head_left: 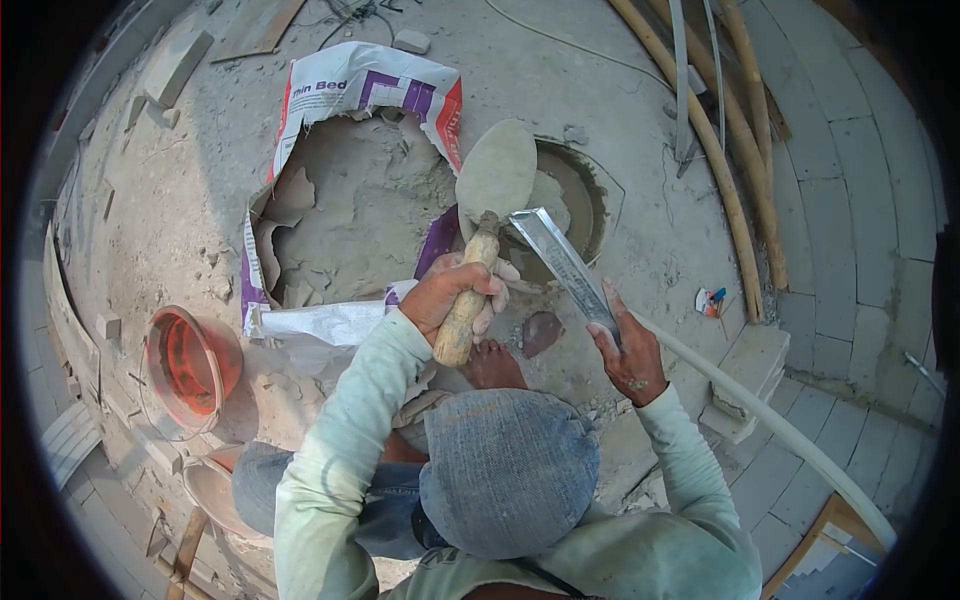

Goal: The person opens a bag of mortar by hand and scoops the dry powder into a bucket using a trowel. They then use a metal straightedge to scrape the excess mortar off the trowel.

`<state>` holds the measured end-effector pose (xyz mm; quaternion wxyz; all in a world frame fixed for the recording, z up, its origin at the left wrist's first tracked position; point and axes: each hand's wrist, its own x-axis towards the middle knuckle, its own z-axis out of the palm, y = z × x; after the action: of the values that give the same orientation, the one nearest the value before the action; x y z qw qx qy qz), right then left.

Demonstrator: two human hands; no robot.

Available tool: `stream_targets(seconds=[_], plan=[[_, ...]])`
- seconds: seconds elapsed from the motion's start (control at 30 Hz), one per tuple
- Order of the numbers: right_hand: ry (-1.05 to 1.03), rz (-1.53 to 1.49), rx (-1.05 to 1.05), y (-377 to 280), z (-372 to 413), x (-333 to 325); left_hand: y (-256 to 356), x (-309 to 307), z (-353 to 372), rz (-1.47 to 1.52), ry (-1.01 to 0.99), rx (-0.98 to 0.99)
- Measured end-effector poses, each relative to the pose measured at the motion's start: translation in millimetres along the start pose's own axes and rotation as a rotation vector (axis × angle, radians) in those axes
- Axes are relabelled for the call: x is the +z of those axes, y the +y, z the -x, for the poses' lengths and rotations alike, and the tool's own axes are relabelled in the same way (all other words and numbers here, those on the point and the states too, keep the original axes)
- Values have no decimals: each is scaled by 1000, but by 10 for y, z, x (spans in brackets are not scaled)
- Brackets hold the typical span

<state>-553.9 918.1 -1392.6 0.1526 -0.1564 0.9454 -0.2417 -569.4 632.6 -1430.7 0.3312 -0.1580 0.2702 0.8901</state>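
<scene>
My left hand is wrapped round the wooden handle of a trowel. Its broad, mortar-coated blade points away from me, over the left side of a round container of wet grey mortar. My right hand grips the near end of a shiny metal channel strip; the strip's far end reaches over the container close to the trowel's neck. Left of the container lies a torn-open "Thin Bed" bag with grey powder inside. My denim-covered knee shows below my hands.
An orange-red bucket stands at the left, near another pale container. Bamboo poles lie at the upper right. A pale hose curves along the right, past stacked blocks. Rubble and a bare foot are nearby.
</scene>
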Motion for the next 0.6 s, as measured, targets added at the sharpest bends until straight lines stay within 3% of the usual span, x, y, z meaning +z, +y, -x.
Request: stream_targets(seconds=[0.27,0.6], plan=[[58,-60,109,8,30,218,-202,1,-56,-20,-53,-33],[106,52,103,126,-153,250,-310,-36,-9,-28,-36,-134]])
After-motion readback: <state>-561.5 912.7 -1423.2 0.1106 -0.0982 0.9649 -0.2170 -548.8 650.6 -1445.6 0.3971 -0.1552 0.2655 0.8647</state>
